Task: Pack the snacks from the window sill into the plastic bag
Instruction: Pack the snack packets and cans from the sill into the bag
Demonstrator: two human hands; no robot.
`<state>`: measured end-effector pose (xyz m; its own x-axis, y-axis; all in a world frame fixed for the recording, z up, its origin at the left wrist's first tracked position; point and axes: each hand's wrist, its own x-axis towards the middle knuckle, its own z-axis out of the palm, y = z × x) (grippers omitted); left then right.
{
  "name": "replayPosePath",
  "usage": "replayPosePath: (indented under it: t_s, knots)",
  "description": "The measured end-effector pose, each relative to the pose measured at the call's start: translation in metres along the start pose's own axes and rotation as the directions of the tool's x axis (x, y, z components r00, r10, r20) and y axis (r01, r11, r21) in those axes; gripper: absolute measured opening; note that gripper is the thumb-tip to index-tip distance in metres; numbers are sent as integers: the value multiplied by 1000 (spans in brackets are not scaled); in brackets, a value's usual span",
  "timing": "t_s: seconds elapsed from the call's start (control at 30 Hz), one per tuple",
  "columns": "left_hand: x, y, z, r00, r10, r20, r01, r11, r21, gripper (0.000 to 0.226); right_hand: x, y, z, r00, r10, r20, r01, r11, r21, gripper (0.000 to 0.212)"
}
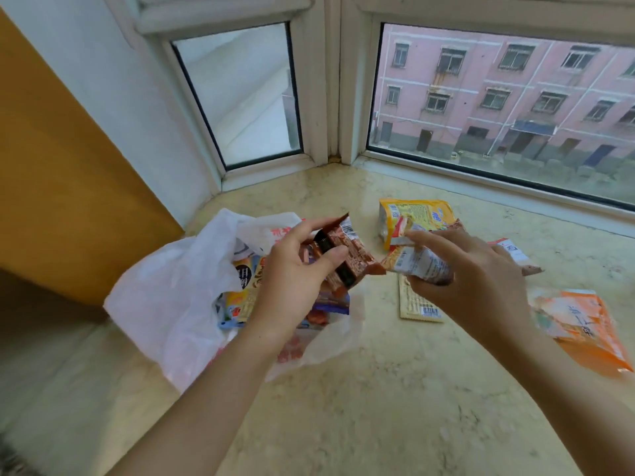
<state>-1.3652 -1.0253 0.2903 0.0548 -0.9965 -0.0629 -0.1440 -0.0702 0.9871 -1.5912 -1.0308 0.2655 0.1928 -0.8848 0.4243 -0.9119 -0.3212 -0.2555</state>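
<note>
While held over the open mouth of the thin white plastic bag (171,297) on the pale marbled stone window sill (378,407), pinched in the left hand (292,286) — thumb on the near face, fingers curled over the far edge — a brown foil snack packet with a black band (347,255). Closed in the right hand (481,269), fingers wrapped around from above, a crinkled silver-and-brown snack packet (419,262), just beside the first and above the sill. Inside the bag already, several colourful packets (247,297). Still loose on the sill: a yellow printed pouch (415,214) behind the hands, a flat tan sachet with a barcode (417,307) below the right hand, a small white-and-red packet (515,252) partly hidden by the right hand, and a large orange-and-white bag (584,331) at far right.

Judged mid-task — loading under way, four items left lying. Next, probably: lower the brown packet into the opening and release, then swing the right hand's packet leftward over the mouth. Bag rim slack, so a drop clear of the folded edge wanted.
</note>
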Motion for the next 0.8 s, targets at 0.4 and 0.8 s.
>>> replayPosePath:
  t_s: [0.4, 0.8]
  knots:
    - [7, -75, -116, 977, -196, -78, 199, 979, 35, 37, 11, -144, 55, 963, -265, -45, 265, 964, -11, 56]
    - [25, -150, -106, 942, 17, 335, -302, 478, 825, 59, -7, -139, 162, 977, -136, 166, 171, 961, -220, 63]
